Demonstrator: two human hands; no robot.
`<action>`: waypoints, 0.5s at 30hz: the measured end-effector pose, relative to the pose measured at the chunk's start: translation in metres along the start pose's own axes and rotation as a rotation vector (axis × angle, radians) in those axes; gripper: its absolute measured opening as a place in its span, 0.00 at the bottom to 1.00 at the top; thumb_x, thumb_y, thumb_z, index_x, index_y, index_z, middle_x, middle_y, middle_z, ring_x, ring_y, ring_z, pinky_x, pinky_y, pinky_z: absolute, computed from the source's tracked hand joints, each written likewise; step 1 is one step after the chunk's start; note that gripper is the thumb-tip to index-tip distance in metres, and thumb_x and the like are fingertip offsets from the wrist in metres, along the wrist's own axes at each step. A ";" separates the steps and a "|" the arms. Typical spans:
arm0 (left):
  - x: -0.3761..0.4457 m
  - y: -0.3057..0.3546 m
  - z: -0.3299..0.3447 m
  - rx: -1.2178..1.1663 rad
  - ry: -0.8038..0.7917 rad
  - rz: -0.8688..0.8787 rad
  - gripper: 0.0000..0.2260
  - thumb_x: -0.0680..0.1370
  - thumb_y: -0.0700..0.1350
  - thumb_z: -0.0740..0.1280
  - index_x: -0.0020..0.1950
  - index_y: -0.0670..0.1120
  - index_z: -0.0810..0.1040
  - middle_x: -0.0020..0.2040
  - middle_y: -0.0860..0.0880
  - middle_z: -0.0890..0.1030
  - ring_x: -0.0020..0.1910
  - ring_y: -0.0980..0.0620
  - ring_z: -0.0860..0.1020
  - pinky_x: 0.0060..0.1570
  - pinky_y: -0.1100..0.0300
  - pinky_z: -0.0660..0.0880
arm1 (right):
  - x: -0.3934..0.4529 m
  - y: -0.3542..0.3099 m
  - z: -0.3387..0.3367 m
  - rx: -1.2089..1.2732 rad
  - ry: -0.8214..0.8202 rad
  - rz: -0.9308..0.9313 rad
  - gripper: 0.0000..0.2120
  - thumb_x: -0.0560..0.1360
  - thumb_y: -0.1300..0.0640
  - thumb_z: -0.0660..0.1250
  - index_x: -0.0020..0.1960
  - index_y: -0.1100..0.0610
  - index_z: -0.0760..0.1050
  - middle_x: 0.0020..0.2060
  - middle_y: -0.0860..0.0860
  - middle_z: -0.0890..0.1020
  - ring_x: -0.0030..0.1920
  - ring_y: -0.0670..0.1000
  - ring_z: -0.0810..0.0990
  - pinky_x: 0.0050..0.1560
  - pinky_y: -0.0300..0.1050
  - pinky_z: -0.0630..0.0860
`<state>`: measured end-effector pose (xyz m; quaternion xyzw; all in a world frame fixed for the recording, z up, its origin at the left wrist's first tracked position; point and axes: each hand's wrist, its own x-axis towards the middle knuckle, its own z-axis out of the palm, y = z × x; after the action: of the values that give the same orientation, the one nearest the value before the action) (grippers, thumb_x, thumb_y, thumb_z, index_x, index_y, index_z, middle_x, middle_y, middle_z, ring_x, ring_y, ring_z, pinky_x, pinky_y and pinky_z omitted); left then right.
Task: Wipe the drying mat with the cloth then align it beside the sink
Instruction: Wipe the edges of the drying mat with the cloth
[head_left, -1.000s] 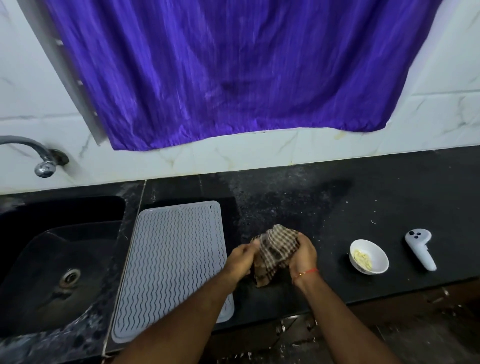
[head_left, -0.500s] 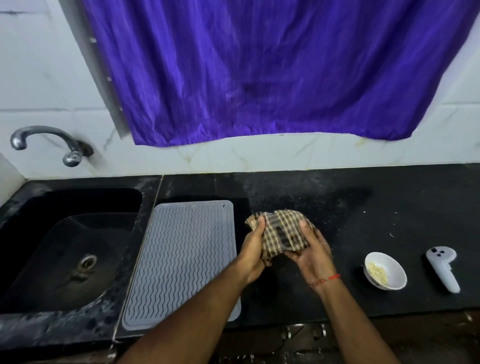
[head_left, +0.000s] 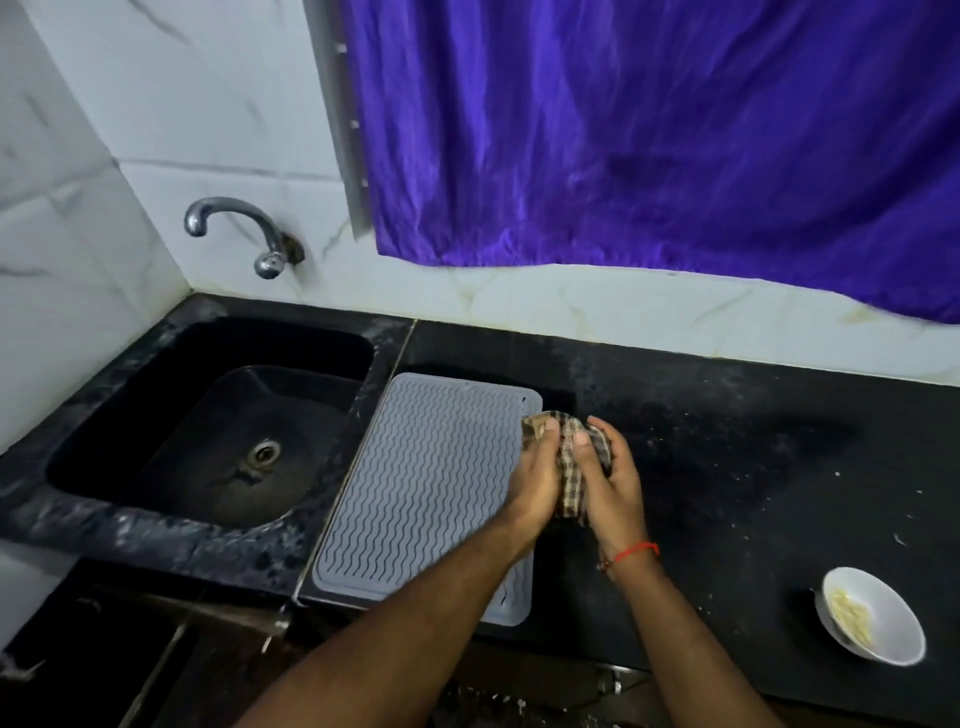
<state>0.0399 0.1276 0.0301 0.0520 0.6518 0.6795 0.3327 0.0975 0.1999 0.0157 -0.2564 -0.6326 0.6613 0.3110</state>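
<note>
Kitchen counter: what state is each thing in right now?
Grey wavy-ribbed silicone drying mat: flat beside the sink.
Brown checked cloth: bunched between both hands.
Left hand: grips cloth.
Right hand: grips cloth.
Chrome wall tap: no water running.
Small white bowl: upright, pale food inside.

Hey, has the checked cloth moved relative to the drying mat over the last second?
Yes. The cloth, gripped by both hands, has shifted left toward the drying mat; it now overlaps the mat's right edge instead of sitting over bare counter.

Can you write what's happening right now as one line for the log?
step: bunching cloth | left hand: gripping cloth | right hand: gripping cloth | drying mat: flat beside sink, not yet wiped
</note>
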 end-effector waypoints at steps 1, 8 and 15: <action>0.002 0.001 -0.006 0.097 0.040 0.022 0.24 0.84 0.62 0.55 0.65 0.47 0.80 0.58 0.45 0.84 0.57 0.48 0.82 0.63 0.48 0.77 | 0.001 0.002 0.002 0.024 0.001 0.008 0.17 0.76 0.52 0.68 0.65 0.51 0.74 0.58 0.51 0.81 0.58 0.48 0.81 0.60 0.47 0.77; 0.003 -0.011 -0.059 0.507 0.312 0.058 0.19 0.83 0.55 0.63 0.71 0.51 0.68 0.68 0.47 0.72 0.68 0.44 0.70 0.68 0.47 0.68 | 0.003 0.010 0.028 0.026 0.013 0.019 0.17 0.75 0.58 0.70 0.63 0.49 0.75 0.57 0.51 0.81 0.57 0.52 0.81 0.59 0.56 0.78; -0.005 -0.008 -0.088 0.115 0.056 -0.003 0.18 0.84 0.58 0.60 0.63 0.48 0.80 0.54 0.46 0.85 0.54 0.48 0.84 0.57 0.45 0.81 | -0.010 0.019 0.074 0.046 -0.098 0.063 0.16 0.77 0.61 0.68 0.63 0.54 0.73 0.58 0.57 0.80 0.57 0.52 0.81 0.59 0.50 0.79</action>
<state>0.0023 0.0493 0.0112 0.0511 0.6988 0.6417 0.3119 0.0487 0.1423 0.0016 -0.2360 -0.6232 0.6971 0.2644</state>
